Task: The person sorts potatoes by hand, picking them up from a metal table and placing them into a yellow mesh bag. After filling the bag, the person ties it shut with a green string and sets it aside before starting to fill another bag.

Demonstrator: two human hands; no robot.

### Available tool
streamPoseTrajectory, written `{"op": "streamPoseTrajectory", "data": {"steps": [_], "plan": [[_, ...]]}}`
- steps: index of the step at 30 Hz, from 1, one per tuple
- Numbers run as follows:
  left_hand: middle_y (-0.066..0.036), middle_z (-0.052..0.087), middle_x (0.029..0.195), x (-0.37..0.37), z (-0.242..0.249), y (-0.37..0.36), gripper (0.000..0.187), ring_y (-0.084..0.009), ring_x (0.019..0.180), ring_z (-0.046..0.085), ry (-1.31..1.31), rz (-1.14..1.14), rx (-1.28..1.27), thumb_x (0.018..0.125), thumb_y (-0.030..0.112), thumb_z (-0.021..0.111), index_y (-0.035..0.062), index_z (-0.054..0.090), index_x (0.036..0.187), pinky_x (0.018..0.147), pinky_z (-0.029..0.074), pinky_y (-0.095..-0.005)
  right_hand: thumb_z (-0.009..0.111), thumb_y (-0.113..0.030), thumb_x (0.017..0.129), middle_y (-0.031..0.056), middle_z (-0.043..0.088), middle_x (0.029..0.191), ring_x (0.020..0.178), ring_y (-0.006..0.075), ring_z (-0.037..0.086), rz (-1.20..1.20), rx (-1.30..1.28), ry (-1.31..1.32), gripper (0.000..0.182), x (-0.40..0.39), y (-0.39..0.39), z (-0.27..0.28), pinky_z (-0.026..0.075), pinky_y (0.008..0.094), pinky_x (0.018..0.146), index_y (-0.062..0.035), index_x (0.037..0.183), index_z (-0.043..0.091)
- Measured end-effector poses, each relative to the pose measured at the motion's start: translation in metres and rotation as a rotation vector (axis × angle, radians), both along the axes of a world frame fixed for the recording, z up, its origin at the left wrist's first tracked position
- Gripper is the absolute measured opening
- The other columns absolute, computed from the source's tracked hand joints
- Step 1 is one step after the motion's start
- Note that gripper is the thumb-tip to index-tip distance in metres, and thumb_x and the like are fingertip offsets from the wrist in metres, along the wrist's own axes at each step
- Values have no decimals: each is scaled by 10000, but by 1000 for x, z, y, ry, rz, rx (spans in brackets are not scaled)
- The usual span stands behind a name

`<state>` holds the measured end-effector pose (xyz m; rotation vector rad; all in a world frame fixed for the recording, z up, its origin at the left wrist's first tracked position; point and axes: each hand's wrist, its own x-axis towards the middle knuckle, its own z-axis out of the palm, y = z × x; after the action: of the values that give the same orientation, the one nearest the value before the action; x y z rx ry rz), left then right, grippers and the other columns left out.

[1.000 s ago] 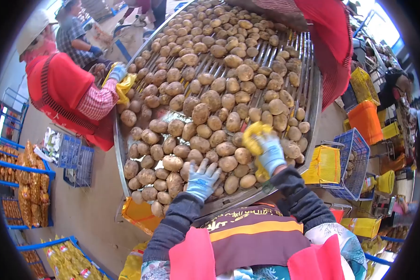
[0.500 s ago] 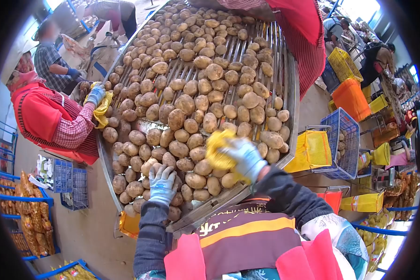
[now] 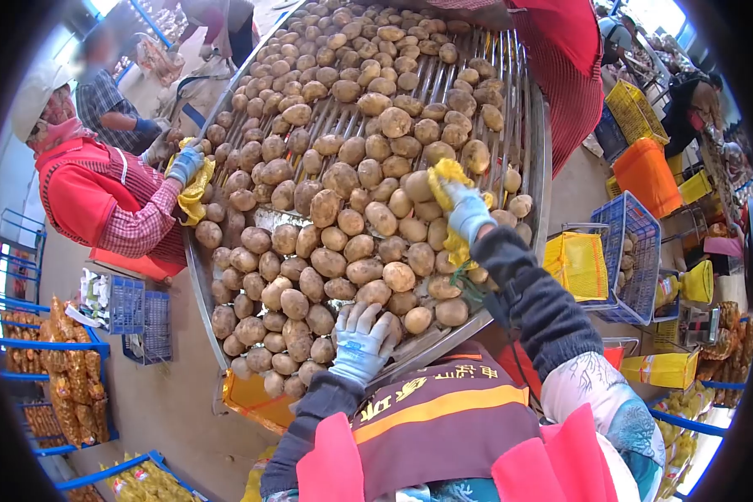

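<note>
Many brown potatoes lie on a metal roller table. My left hand, in a pale blue and white glove, rests at the table's near edge against the potatoes, its fingers spread and nothing held in it. Farther up on the right, my right hand, gloved too, is closed on a yellow mesh cloth among the potatoes. The cloth hangs down on both sides of the hand.
A co-worker in red stands at the table's left side, one gloved hand on yellow mesh. Another person in red is at the upper right. Blue crates and a yellow mesh bag are at the right.
My right hand has moved up and to the right with the yellow cloth. My left hand has shifted right and nearer the table's edge. The view has turned slightly.
</note>
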<state>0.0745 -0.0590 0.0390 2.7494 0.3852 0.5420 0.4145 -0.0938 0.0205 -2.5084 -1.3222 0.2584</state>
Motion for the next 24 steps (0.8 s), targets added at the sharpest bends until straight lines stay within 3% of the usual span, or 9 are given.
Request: {"op": "streamPoseTrajectory", "data": {"steps": [4, 6, 7, 11, 14, 18, 20, 22, 24], "plan": [[-144, 461, 1223, 8, -3, 1, 467, -344, 1191, 402, 1, 45, -33, 719, 228, 676, 105, 541, 1150, 1011, 289, -508, 574, -64, 733, 143, 477, 1293, 1168, 369, 475, 239, 98, -88, 637, -50, -15, 7, 350, 491, 1011, -221, 1336, 446], [-169, 443, 1237, 10, -9, 4, 537, -359, 1199, 391, -2, 144, -64, 718, 216, 675, 92, 494, 1209, 1016, 282, -512, 581, -95, 735, 128, 500, 1269, 1165, 380, 472, 505, -44, -140, 550, -87, -30, 13, 377, 482, 992, -208, 1268, 505], [-160, 418, 1279, 8, -20, 10, 636, -360, 1206, 379, -38, 136, -107, 653, 242, 706, 94, 475, 1226, 1025, 255, -527, 582, -100, 731, 122, 510, 1252, 1162, 389, 470, 496, 54, -148, 526, -102, -36, 8, 382, 481, 989, -205, 1243, 522], [-181, 427, 1256, 3, -26, 18, 604, -384, 1176, 399, -205, 220, -97, 693, 244, 685, 75, 465, 1230, 996, 305, -517, 538, -147, 782, 105, 530, 1188, 1155, 390, 474, 681, 235, -138, 404, -141, -52, 19, 398, 474, 980, -192, 1184, 545], [-185, 435, 1248, 5, -8, 14, 620, -395, 1158, 414, -411, 183, -125, 717, 263, 679, 68, 442, 1255, 972, 333, -516, 555, -145, 781, 83, 535, 1184, 1179, 368, 468, 933, 105, -18, 374, -156, -72, 27, 427, 456, 957, -187, 1152, 559], [-187, 410, 1292, 7, -6, -1, 769, -399, 1192, 400, -275, -94, -223, 675, 382, 738, 78, 407, 1299, 991, 320, -526, 620, -145, 722, 86, 539, 1178, 1180, 357, 475, 995, -1, 86, 354, -159, -83, 27, 438, 466, 947, -169, 1072, 578], [-183, 398, 1317, 11, -11, -10, 838, -382, 1226, 386, 21, -293, -340, 649, 398, 758, 76, 379, 1324, 1010, 306, -528, 617, -126, 716, 91, 540, 1173, 1178, 348, 475, 974, -123, 198, 363, -154, -80, 29, 424, 459, 968, -168, 1073, 573], [-224, 415, 1300, 15, -22, -12, 896, -395, 1213, 401, -48, -309, -279, 634, 382, 760, 56, 344, 1358, 1025, 321, -489, 617, -129, 713, 86, 531, 1187, 1170, 324, 482, 951, -76, 170, 415, -152, -89, 33, 411, 470, 972, -189, 1120, 562], [-172, 437, 1295, 21, -26, -12, 895, -364, 1229, 397, -15, -237, -460, 623, 331, 772, 84, 339, 1367, 1028, 294, -528, 640, -160, 699, 80, 519, 1202, 1174, 296, 483, 914, 206, 49, 497, -146, -104, 44, 401, 474, 973, -200, 1184, 542]]}}
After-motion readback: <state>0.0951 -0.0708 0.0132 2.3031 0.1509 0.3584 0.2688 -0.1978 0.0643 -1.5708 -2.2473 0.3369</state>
